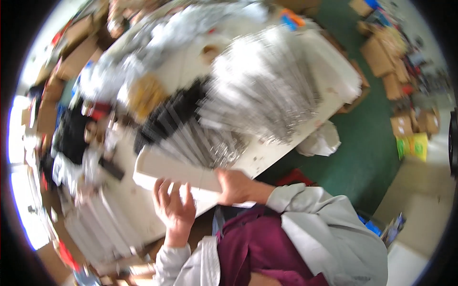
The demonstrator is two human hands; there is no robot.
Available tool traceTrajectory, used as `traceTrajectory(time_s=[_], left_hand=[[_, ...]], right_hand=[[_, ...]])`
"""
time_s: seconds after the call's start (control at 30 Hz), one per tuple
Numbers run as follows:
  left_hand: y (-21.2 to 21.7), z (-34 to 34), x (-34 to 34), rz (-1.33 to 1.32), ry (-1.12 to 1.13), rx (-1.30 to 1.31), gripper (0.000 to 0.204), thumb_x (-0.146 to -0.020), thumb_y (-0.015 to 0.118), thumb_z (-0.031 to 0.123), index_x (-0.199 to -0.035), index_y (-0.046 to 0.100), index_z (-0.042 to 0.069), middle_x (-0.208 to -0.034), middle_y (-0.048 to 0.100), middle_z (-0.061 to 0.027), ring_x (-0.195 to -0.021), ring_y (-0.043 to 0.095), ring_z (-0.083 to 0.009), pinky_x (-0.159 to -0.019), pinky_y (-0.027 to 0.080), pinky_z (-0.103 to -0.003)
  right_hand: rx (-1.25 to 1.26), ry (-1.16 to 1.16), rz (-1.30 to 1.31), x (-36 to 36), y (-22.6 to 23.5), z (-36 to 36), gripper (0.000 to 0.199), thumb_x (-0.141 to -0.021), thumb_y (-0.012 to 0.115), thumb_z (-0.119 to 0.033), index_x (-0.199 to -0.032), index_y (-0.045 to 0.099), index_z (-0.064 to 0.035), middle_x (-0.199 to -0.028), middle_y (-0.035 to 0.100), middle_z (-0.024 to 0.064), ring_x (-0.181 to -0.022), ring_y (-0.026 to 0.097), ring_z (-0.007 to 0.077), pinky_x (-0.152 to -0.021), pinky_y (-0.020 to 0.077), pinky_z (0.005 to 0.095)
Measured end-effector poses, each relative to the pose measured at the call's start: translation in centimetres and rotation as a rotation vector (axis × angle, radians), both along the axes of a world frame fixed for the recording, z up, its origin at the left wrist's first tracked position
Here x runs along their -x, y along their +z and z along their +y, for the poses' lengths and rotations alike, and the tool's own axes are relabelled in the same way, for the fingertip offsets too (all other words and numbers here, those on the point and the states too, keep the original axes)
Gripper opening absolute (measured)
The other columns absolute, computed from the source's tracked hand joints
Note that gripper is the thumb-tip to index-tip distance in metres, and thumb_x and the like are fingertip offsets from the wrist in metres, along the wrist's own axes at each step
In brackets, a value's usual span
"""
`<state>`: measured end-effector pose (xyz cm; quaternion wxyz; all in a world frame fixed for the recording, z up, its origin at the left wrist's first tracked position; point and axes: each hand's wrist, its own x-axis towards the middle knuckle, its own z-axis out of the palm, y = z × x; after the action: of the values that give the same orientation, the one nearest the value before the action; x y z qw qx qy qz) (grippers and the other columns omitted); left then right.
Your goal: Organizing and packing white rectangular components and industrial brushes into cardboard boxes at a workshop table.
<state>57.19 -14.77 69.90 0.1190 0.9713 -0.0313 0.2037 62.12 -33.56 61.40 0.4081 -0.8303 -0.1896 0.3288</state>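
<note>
A long white box [174,169] is held level just above the near edge of the table. My right hand [234,186] grips its right end, the thumb lying along the end and the other fingers mostly out of sight. My left hand [175,206] is below the box's near side, fingers apart and curved upward, the tips at its lower edge. Right behind the box lies a fan of thin, clear-wrapped strips [191,138] with dark parts. Farther back is a larger pile of shiny clear-wrapped pieces [267,81]. Motion blurs their details.
White boxes [102,229] lie side by side at the table's left. Clear plastic bags [191,31] cover the far side, near a tape roll [209,53] and a yellowish bundle [145,95]. A white bag [320,140] hangs by the right edge; cardboard boxes [379,55] stand beyond the green floor.
</note>
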Motion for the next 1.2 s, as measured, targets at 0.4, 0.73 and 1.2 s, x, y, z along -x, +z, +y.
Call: traceTrajectory(time_s=[0.4, 0.73, 1.2], left_hand=[[-5.0, -1.2, 4.1, 0.224, 0.277, 0.265, 0.026, -0.085, 0.072, 0.015, -0.106, 0.061, 0.003, -0.090, 0.065, -0.0138, -0.077, 0.067, -0.0337, -0.064, 0.054, -0.042], [-6.3, -0.1, 6.6, 0.142, 0.316, 0.319, 0.015, -0.084, 0.069, 0.009, -0.095, 0.060, 0.004, -0.076, 0.062, -0.0110, -0.068, 0.065, -0.0313, -0.058, 0.052, -0.041], [-7.7, 3.8, 5.6, 0.009, 0.488, 0.229, 0.014, -0.075, 0.066, 0.002, -0.078, 0.053, 0.005, -0.067, 0.059, -0.0106, -0.058, 0.062, -0.0306, -0.050, 0.049, -0.039]], right_hand=[[0.023, 0.050, -0.075, -1.2, 2.1, 0.1, 0.065, -0.069, 0.079, -0.034, -0.114, 0.058, 0.0074, -0.099, 0.068, 0.0273, -0.091, 0.070, 0.0416, -0.083, 0.0555, 0.0448], [0.054, 0.130, -0.209, -0.1, 1.9, 4.0, 0.068, -0.070, 0.084, -0.033, -0.117, 0.056, 0.0064, -0.099, 0.069, 0.0256, -0.092, 0.070, 0.0401, -0.083, 0.0558, 0.0450], [0.017, 0.191, -0.111, -0.5, 1.9, 4.2, 0.067, -0.068, 0.085, -0.028, -0.115, 0.058, 0.0099, -0.097, 0.070, 0.0280, -0.088, 0.071, 0.0409, -0.083, 0.0561, 0.0456]])
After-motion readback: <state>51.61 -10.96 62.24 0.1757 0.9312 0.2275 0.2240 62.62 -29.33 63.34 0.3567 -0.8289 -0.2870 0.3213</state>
